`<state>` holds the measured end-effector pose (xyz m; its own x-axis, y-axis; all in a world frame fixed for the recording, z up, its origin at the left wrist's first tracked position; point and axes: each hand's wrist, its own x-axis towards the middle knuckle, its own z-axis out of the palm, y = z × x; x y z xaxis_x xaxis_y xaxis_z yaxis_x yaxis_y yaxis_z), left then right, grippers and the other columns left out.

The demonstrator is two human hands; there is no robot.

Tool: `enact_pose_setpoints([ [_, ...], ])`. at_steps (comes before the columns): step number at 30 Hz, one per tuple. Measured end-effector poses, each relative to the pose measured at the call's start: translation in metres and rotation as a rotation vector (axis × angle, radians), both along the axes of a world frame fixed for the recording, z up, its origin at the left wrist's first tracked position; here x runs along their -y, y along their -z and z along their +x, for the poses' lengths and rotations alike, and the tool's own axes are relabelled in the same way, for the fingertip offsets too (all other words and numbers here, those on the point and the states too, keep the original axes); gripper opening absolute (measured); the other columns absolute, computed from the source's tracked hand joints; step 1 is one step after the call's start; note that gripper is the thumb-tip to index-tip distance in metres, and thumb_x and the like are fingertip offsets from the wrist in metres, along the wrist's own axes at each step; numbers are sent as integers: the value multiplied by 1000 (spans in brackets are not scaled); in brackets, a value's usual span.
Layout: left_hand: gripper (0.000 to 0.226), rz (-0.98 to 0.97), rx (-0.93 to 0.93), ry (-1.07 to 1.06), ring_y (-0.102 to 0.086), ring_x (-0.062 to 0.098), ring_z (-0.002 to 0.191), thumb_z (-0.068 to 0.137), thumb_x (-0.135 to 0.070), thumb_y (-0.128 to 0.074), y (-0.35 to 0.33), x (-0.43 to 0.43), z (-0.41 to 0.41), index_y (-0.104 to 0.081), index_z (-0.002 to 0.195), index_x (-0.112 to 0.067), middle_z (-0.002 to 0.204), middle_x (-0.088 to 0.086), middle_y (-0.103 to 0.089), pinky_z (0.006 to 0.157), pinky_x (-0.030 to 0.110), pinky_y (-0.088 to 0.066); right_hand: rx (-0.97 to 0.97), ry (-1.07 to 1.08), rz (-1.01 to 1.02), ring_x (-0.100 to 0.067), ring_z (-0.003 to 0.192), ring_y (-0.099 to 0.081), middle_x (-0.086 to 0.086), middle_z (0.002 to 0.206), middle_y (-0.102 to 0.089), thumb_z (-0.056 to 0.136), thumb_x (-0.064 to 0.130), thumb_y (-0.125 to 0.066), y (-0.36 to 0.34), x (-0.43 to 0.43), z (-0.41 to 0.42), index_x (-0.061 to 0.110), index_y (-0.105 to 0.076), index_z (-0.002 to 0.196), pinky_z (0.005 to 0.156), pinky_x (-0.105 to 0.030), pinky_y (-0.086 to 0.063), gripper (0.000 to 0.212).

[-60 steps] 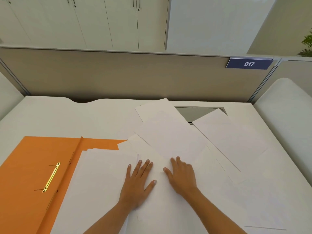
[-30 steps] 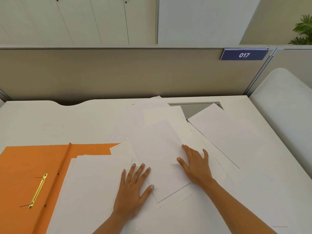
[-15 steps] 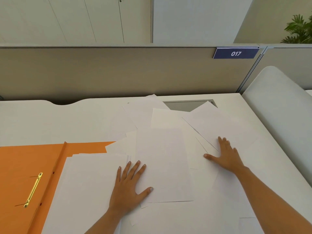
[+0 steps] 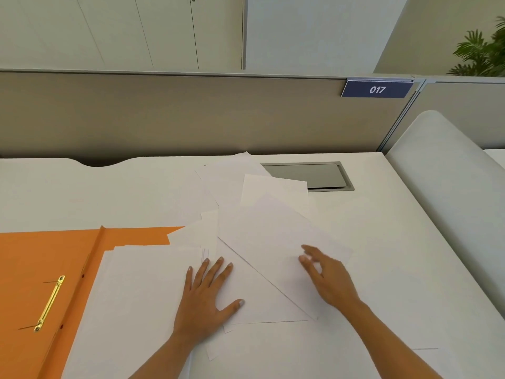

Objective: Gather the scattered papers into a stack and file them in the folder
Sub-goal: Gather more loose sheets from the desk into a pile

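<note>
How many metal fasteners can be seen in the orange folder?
1. The gold fastener lies on the left flap of the orange folder, beside the paper stack. The stack covers most of the right flap, so another may be hidden.

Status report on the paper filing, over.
Left hand flat on the papers. Right hand open over the angled sheet. The papers lie fanned, unstacked; orange folder open. Nothing blocking.

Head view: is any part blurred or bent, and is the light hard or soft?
In the head view the right hand is blurred at its fingers, the left hand is sharp; lines on the cabinet lean outward; light is soft, with thin shadows under the papers and no glare.
</note>
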<state>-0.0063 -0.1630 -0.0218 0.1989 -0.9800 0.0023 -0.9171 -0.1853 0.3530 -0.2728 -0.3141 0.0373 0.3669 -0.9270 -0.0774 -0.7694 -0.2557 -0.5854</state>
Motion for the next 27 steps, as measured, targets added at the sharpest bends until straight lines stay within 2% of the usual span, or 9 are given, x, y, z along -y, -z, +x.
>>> enact_pose_setpoints([
  [2, 82, 2, 21, -22, 11, 8, 148, 81, -84, -29, -1, 0, -1, -9, 151, -45, 161, -17, 3, 120, 48, 2, -110, 120, -98, -16, 139, -37, 1, 149, -43, 89, 71, -27, 13, 23, -11, 29, -43, 143, 113, -37, -26, 70],
  [4, 87, -3, 22, -63, 12, 13, 149, 80, -84, -32, -1, 0, -1, -6, 152, -42, 162, -8, 5, 120, 47, 6, -327, 230, 10, -20, 150, -6, -5, 162, -11, 93, 66, -25, 24, 36, -20, 27, -18, 153, 118, -48, -4, 72],
  [6, 91, -2, 15, -84, 13, 14, 149, 80, -84, -32, -1, 1, -1, -2, 153, -39, 163, -4, 6, 120, 47, 7, -407, 284, 131, -22, 150, 7, -8, 163, 6, 92, 67, -22, 33, 33, -18, 25, 0, 155, 119, -53, 1, 78],
  [10, 92, -15, 3, -74, 13, 13, 149, 82, -82, -31, 0, 1, 0, 4, 153, -36, 163, -4, 4, 119, 49, 4, -438, 249, 82, -25, 150, 4, -12, 162, 5, 93, 67, -18, 34, -6, 24, 22, 2, 155, 120, -48, -5, 79],
  [14, 92, -26, -12, -66, 11, 11, 149, 82, -82, -31, 1, 1, 0, 5, 153, -35, 163, -5, 2, 120, 50, 3, -395, 161, 156, -26, 149, -6, -10, 162, 0, 91, 70, -20, 20, -46, 64, 29, 0, 155, 119, -42, -12, 78],
  [18, 93, -38, -40, -60, 11, 11, 149, 82, -82, -32, 2, 1, 1, 4, 153, -35, 163, -5, 4, 119, 49, 4, -260, 211, 64, -28, 138, -33, -4, 156, -30, 90, 69, -31, 9, -22, 69, 29, -20, 152, 112, -43, -27, 74],
  [20, 93, -38, -36, -60, 13, 10, 148, 82, -83, -30, 1, 0, 1, 5, 153, -35, 163, -6, 5, 119, 49, 5, -243, 322, 4, -30, 141, -28, -8, 157, -26, 91, 65, -36, 11, 4, 59, 26, -24, 151, 114, -45, -23, 72],
  [24, 94, -41, -41, -67, 11, 11, 149, 82, -83, -31, 3, 1, 1, 4, 154, -33, 163, -5, 4, 119, 49, 4, -309, 611, 143, -31, 149, 5, -19, 161, 3, 90, 68, -33, 28, 48, 23, 20, -4, 155, 119, -50, 2, 85],
  [27, 94, -40, -38, -70, 7, 12, 150, 82, -82, -31, 6, 1, 1, 2, 154, -31, 163, -4, 1, 119, 49, 2, -283, 604, 217, -30, 149, 6, -19, 161, 6, 89, 70, -33, 32, 54, 19, 17, -2, 155, 118, -50, 2, 90],
])
